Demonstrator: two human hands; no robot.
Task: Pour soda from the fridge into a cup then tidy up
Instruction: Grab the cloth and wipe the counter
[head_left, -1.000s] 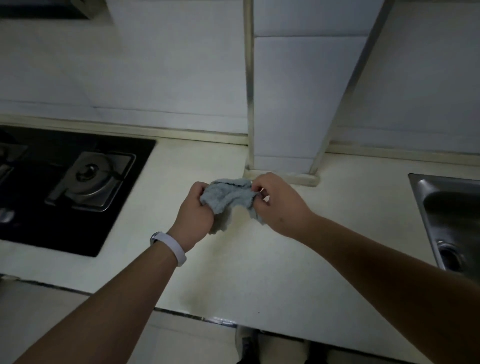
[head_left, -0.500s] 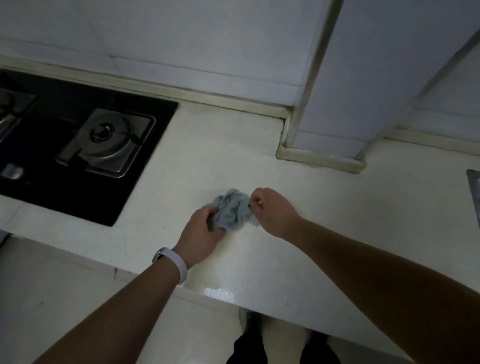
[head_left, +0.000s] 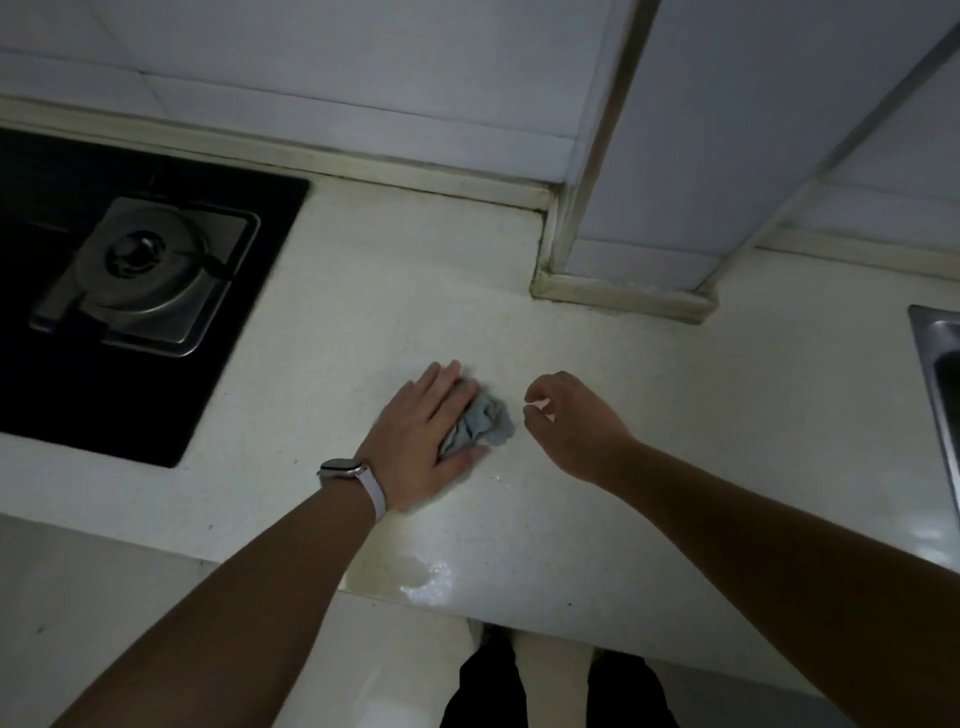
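A crumpled grey-blue cloth (head_left: 485, 423) lies on the pale countertop (head_left: 649, 467). My left hand (head_left: 423, 434), with a watch on its wrist, presses flat on the cloth with straight fingers and covers its left part. My right hand (head_left: 569, 418) hovers just to the right of the cloth, fingers loosely curled and holding nothing. A wet, shiny patch (head_left: 415, 571) shows on the counter near its front edge. No cup or soda is in view.
A black gas hob (head_left: 130, 291) with a metal burner (head_left: 148, 265) fills the left of the counter. A tiled column (head_left: 675, 182) juts out at the back. The steel sink's edge (head_left: 935, 353) shows at far right. White tiled wall runs behind.
Both hands held the cloth up between them, then lowered it to the counter. Now my right hand has let go and my left hand lies flat on it.
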